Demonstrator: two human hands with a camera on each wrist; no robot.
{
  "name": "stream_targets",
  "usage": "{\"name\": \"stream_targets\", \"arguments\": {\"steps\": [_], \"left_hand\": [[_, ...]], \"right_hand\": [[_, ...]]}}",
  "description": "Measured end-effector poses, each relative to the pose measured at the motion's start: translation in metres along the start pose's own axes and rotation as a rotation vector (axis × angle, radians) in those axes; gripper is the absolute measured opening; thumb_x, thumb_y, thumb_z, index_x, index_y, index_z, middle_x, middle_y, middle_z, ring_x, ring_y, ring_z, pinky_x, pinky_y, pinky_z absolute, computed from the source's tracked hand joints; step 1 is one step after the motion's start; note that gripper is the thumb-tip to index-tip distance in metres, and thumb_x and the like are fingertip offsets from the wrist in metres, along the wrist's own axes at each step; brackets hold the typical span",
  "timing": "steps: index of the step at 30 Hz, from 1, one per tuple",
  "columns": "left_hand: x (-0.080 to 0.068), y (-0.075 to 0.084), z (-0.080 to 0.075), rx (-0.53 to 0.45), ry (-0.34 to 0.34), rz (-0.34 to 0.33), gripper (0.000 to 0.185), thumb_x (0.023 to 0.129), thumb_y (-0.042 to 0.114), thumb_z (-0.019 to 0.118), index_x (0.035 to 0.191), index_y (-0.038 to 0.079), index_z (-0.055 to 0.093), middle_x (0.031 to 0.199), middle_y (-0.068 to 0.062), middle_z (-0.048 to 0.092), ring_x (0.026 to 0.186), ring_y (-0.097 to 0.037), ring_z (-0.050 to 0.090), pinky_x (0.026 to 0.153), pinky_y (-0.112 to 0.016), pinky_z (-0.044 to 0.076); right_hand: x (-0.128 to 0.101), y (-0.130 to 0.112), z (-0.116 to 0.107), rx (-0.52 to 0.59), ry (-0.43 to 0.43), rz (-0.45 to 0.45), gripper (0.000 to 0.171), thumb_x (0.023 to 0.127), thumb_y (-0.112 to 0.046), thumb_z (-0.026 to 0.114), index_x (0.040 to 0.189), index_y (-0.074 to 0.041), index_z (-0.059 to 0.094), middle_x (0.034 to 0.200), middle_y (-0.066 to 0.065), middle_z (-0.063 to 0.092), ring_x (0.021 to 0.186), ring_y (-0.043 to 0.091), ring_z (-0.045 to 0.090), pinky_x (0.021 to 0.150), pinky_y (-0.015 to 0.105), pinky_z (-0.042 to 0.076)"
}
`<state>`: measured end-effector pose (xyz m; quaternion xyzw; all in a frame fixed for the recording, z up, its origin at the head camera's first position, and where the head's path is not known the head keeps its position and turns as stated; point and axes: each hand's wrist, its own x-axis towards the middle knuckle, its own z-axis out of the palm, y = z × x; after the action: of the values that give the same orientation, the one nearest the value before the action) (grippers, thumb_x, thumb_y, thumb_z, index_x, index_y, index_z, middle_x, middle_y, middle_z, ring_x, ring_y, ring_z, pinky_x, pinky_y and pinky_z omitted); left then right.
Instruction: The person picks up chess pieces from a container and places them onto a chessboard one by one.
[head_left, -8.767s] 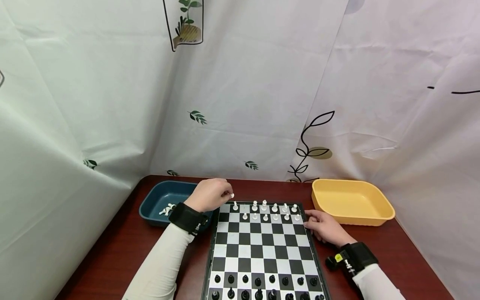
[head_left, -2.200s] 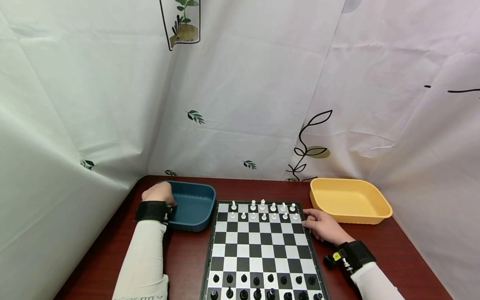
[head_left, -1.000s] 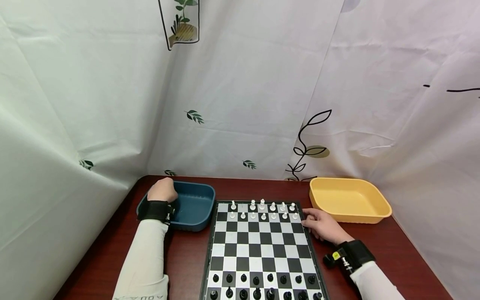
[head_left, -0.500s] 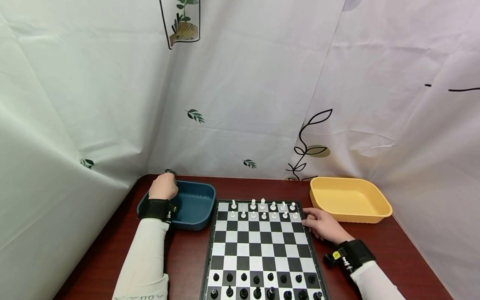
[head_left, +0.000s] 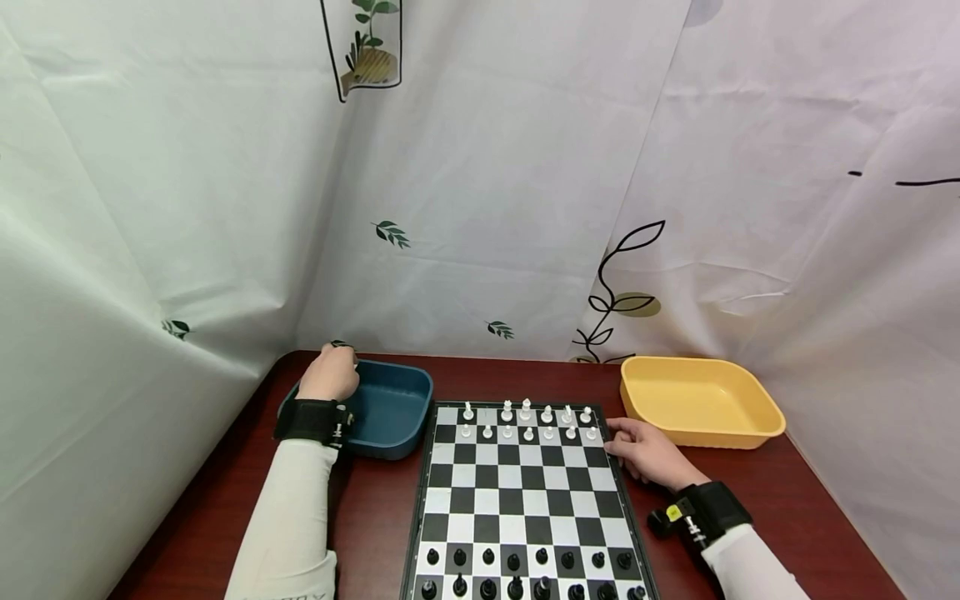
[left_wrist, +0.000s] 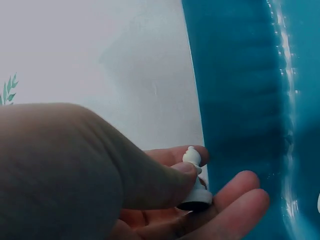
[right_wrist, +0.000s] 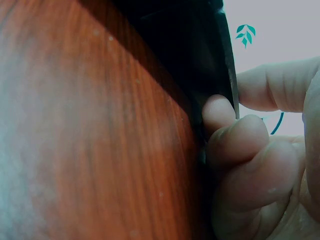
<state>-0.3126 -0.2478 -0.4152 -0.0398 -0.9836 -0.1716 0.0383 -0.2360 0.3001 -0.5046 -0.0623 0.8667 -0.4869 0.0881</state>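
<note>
My left hand (head_left: pixel 331 374) is over the left end of the blue tray (head_left: pixel 408 436). In the left wrist view, its thumb and fingers pinch a small white bishop (left_wrist: pixel 200 194), tilted, with its dark underside showing. The head view hides that piece behind the hand. Ahead of me lies the black-and-white chessboard (head_left: pixel 512 502). Along its far side stand white chess pieces (head_left: pixel 526 411) with a row of white pawns (head_left: pixel 528 434) before them. My right hand (head_left: pixel 649 454) grips the board's right edge near the far corner, index finger on one side and curled fingertips on the other.
Black chess pieces (head_left: pixel 515 588) and black pawns (head_left: pixel 513 562) fill the near rows. A yellow tray (head_left: pixel 701 434) sits beyond my right hand. A white printed curtain (head_left: pixel 480 208) rises behind the dark red table (head_left: pixel 375 517). Another white thing (left_wrist: pixel 318 204) peeks in inside the blue tray.
My left hand has gone from the board's far left corner back to the blue tray, then risen slightly. One more white pawn stands at the row's left end. My right hand keeps its place.
</note>
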Motion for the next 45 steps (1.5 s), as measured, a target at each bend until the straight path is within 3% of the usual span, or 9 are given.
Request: {"name": "stream_targets", "arguments": {"steps": [3,6,13,17,21,33,45], "left_hand": [[-0.001,-0.001,-0.002,-0.012,-0.003,0.010,0.034,0.104,-0.002,0.055,0.132,-0.014,0.071,0.133,-0.037,0.068,0.116,-0.052,0.069,0.101,-0.064,0.057],[-0.003,-0.002,-0.003,-0.038,-0.006,0.013,0.036,0.103,-0.002,0.054,0.133,-0.014,0.069,0.131,-0.034,0.070,0.113,-0.050,0.070,0.101,-0.063,0.056],[-0.005,-0.005,-0.005,-0.090,0.006,0.023,0.024,0.107,0.001,0.050,0.122,-0.010,0.065,0.105,-0.027,0.068,0.081,-0.036,0.061,0.079,-0.053,0.053],[-0.006,-0.003,-0.006,-0.078,0.041,0.026,0.017,0.112,0.008,0.052,0.115,-0.002,0.065,0.094,-0.018,0.066,0.076,-0.032,0.061,0.072,-0.049,0.051],[-0.007,0.001,-0.007,-0.081,0.092,0.034,0.016,0.114,0.014,0.057,0.116,0.002,0.068,0.097,-0.015,0.070,0.079,-0.030,0.064,0.072,-0.049,0.053],[-0.007,0.024,-0.003,-0.130,0.232,0.122,0.012,0.109,0.022,0.071,0.111,0.010,0.071,0.093,-0.008,0.074,0.069,-0.022,0.062,0.059,-0.039,0.050],[-0.002,0.058,0.007,-0.157,0.267,0.240,0.014,0.106,0.026,0.079,0.110,0.014,0.073,0.094,-0.002,0.078,0.072,-0.017,0.067,0.060,-0.037,0.052]], "right_hand": [[0.001,0.000,0.001,0.003,-0.003,0.001,0.064,0.102,-0.017,0.077,0.153,0.012,0.052,0.070,0.004,0.057,0.052,0.019,0.052,0.045,0.032,0.044],[0.002,0.000,0.002,0.002,-0.008,-0.006,0.063,0.102,-0.017,0.076,0.153,0.012,0.052,0.070,0.005,0.057,0.051,0.019,0.052,0.045,0.032,0.044],[0.004,-0.001,0.003,-0.010,-0.013,-0.017,0.063,0.102,-0.017,0.076,0.153,0.012,0.053,0.070,0.004,0.058,0.051,0.018,0.052,0.045,0.032,0.044],[0.004,-0.002,0.004,-0.014,-0.014,-0.012,0.064,0.102,-0.017,0.076,0.153,0.013,0.052,0.070,0.004,0.057,0.052,0.018,0.052,0.045,0.032,0.045],[0.005,-0.003,0.005,-0.007,-0.017,-0.010,0.065,0.102,-0.017,0.076,0.154,0.013,0.051,0.070,0.004,0.057,0.052,0.018,0.052,0.045,0.032,0.044],[0.005,-0.001,0.007,-0.001,-0.023,-0.001,0.065,0.102,-0.017,0.076,0.155,0.012,0.051,0.070,0.005,0.057,0.052,0.020,0.053,0.046,0.033,0.045],[-0.001,-0.001,-0.001,-0.017,-0.023,0.008,0.064,0.103,-0.018,0.076,0.154,0.012,0.051,0.071,0.006,0.059,0.053,0.021,0.054,0.046,0.034,0.046]]}}
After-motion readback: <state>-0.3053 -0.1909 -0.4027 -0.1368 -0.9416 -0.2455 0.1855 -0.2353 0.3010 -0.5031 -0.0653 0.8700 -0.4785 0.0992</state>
